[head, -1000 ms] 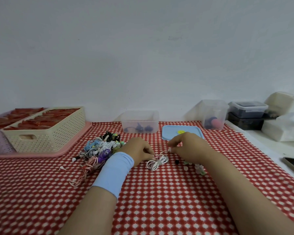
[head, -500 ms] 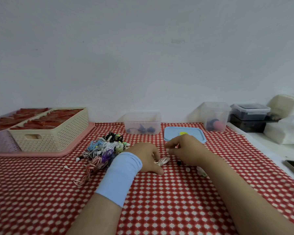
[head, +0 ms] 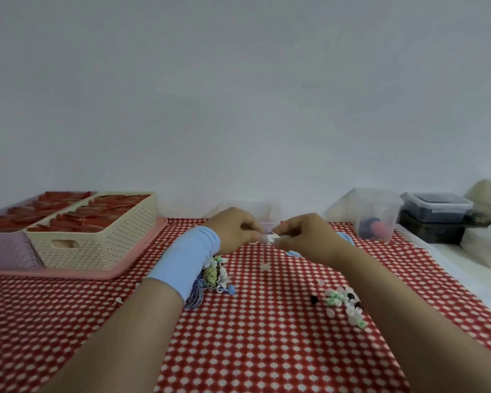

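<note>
Right now both hands are lifted off the table and meet over the middle of the red-and-white checked tablecloth [head: 267,350]. The left hand [head: 233,229], with a light blue fabric sleeve [head: 187,259] round its wrist, pinches one side of a small white coiled cable [head: 270,238]. The right hand [head: 304,236] pinches the other side with curled fingertips, so the two hands almost touch around it. The cable sits between them, raised clear of the cloth. One thin strand drops from it toward six o'clock and ends in a small white tip [head: 265,266]; whether that tip touches the cloth cannot be told.

At seven o'clock from the cable, partly under the left wrist, lies a heap of coloured bundled cords [head: 214,276]. At five o'clock, beside the right forearm, is a loose scatter of small white, green and black pieces [head: 343,303], too blurred to name. At nine o'clock a cream perforated plastic basket [head: 97,242] filled with red packets stands on a pink tray [head: 111,275]. A pale lilac basket [head: 6,251] is just beside it on the same tray. At two o'clock, against the wall, stands a clear plastic tub [head: 376,211] with something pink and dark inside. Further along at three o'clock are stacked dark lidded containers [head: 437,208]. A blue flat lid [head: 347,238] shows just behind the right wrist.
</note>
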### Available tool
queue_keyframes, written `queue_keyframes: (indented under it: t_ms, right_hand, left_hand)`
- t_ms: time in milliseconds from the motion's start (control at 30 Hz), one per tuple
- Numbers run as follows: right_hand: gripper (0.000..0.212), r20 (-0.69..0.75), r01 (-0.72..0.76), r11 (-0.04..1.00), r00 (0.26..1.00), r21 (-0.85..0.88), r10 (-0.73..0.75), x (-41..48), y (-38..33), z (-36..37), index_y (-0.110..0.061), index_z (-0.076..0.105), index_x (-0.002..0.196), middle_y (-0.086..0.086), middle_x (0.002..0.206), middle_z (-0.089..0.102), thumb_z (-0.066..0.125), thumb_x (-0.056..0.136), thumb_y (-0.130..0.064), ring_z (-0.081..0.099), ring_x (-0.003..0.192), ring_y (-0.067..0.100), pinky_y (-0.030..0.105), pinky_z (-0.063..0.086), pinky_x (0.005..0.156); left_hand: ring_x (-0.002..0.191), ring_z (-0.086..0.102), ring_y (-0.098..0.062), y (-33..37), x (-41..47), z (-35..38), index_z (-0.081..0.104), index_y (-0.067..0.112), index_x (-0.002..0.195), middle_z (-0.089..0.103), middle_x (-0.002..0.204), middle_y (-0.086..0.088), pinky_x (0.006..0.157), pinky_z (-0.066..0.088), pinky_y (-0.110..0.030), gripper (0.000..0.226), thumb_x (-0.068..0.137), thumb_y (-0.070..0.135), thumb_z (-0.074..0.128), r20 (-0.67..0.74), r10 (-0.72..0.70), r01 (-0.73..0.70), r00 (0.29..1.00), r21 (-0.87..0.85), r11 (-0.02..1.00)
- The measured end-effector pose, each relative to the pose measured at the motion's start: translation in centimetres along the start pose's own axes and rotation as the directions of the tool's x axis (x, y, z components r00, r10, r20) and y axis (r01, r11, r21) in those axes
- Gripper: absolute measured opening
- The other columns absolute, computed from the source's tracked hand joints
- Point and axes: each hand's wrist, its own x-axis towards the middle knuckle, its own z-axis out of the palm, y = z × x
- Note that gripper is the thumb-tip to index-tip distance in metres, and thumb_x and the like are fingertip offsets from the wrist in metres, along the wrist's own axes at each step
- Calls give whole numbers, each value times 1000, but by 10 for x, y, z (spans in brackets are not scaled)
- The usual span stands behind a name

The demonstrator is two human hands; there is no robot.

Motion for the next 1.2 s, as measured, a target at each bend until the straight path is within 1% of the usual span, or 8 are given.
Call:
queue_keyframes:
  t_ms: [67, 167, 400, 600, 700, 867, 1000, 1200]
  right_hand:
    - [5, -47, 9, 998, 999, -64, -12, 26, -8, -3, -23, 81, 88, -8, 77, 76, 80, 83, -21, 68, 71, 7, 23, 57, 69]
    - [8, -115, 15, 992, 993, -125, -29, 57, -13, -9, -18, 80, 91, -14, 69, 67, 81, 82, -17, 60, 63, 1, 6, 41, 55]
    - [12, -187, 27, 961, 979, -274, -80, 126, -18, -10, -16, 78, 100, -12, 77, 62, 73, 89, -16, 52, 66, 4, 11, 35, 55]
    - [19, -55, -18, 883, 998, -470, -9, 154, 5, 19, -26, 75, 109, -4, 113, 72, 73, 90, -28, 64, 98, 15, 30, 52, 85]
    - [28, -3, -39, 841, 999, -540, 45, 156, 13, 32, -28, 73, 117, -6, 119, 71, 73, 89, -33, 64, 104, 15, 30, 51, 89]
    - [43, 4, -32, 816, 999, -577, 42, 150, 8, 33, -27, 62, 134, -6, 132, 65, 70, 92, -33, 60, 119, 17, 36, 45, 106]
    - [24, 11, 66, 887, 998, -456, -68, 139, -11, 34, -24, 74, 117, -6, 119, 72, 66, 95, -20, 64, 103, 10, 29, 51, 95]
    - [19, 283, 212, 906, 953, -367, -108, 108, -41, 65, -26, 81, 98, -11, 97, 75, 69, 88, -16, 63, 86, 4, 16, 49, 78]
  left_hand:
    - [86, 59, -3, -3, 16, -15, 75, 29, 97, 68, 95, 14, 89, 48, -29, 12, 86, 33, 71, -67, 2, -3, 998, -17, 1000]
    - [88, 59, -5, -6, 35, -29, 72, 27, 104, 67, 104, 11, 88, 46, -25, 19, 85, 25, 73, -187, 29, -33, 982, -17, 999]
    - [84, 60, -2, -29, 86, -43, 71, 31, 91, 67, 98, 14, 85, 50, -26, 11, 88, 22, 69, -305, 0, 2, 952, 7, 1000]
    - [103, 61, -12, -63, 102, -29, 73, 27, 104, 68, 115, 5, 88, 44, -24, 16, 91, 21, 65, -154, -102, 116, 983, 84, 990]
    - [117, 58, -15, -77, 102, -18, 70, 27, 115, 63, 128, 4, 94, 41, -25, 23, 94, 25, 61, -68, -138, 145, 988, 128, 981]
    - [124, 46, -21, -87, 92, -16, 67, 35, 114, 52, 132, 0, 107, 39, -42, 23, 93, 37, 58, -120, -127, 149, 985, 206, 967]
    - [104, 55, -17, -81, 73, -24, 66, 31, 101, 57, 108, 5, 92, 46, -32, 10, 94, 29, 59, -175, -80, 111, 981, 179, 978]
    - [95, 59, -25, -67, 25, -31, 66, 19, 112, 64, 106, -3, 75, 43, -28, 23, 93, 21, 53, 28, -140, 123, 990, 327, 937]
